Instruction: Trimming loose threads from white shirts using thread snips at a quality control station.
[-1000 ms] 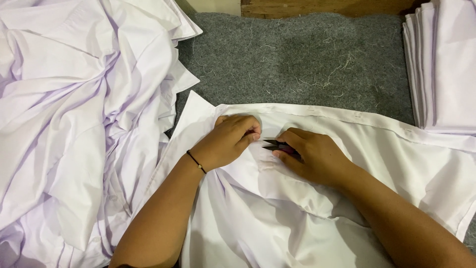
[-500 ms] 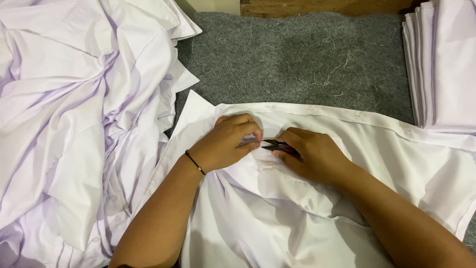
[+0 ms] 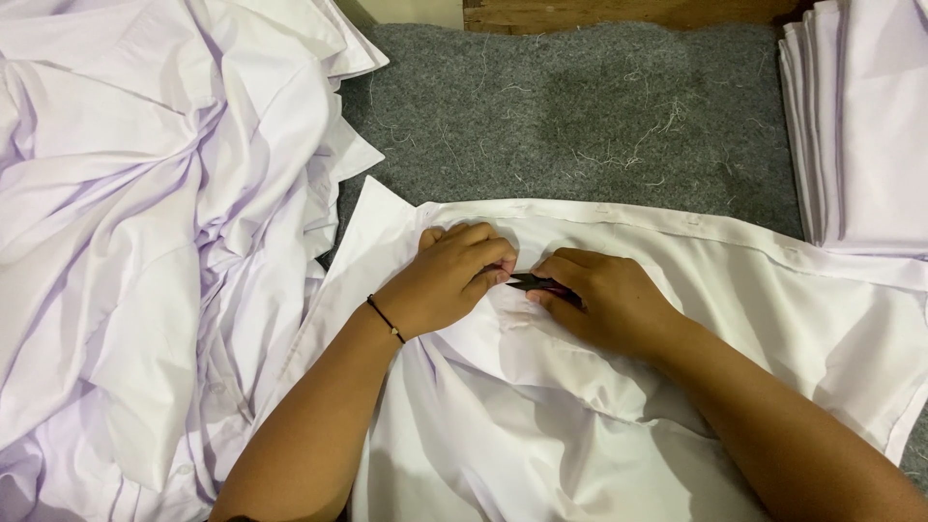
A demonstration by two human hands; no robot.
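A white shirt (image 3: 735,290) lies spread on the grey felt surface (image 3: 580,116) in front of me, its button placket running along the far edge. My left hand (image 3: 449,275), with a thin dark bracelet on the wrist, pinches a fold of the shirt's cloth. My right hand (image 3: 604,300) holds small dark thread snips (image 3: 532,283), whose tips point left and meet the fingers of my left hand at the pinched fold.
A big crumpled heap of white shirts (image 3: 145,242) fills the left side. A neat stack of folded white shirts (image 3: 865,126) sits at the right edge. Loose thread bits lie scattered on the felt. A wooden edge (image 3: 619,12) runs along the top.
Both hands stay at the same spot on the shirt. The fingers of the left hand have shifted slightly around the fold; the snips remain at the cloth.
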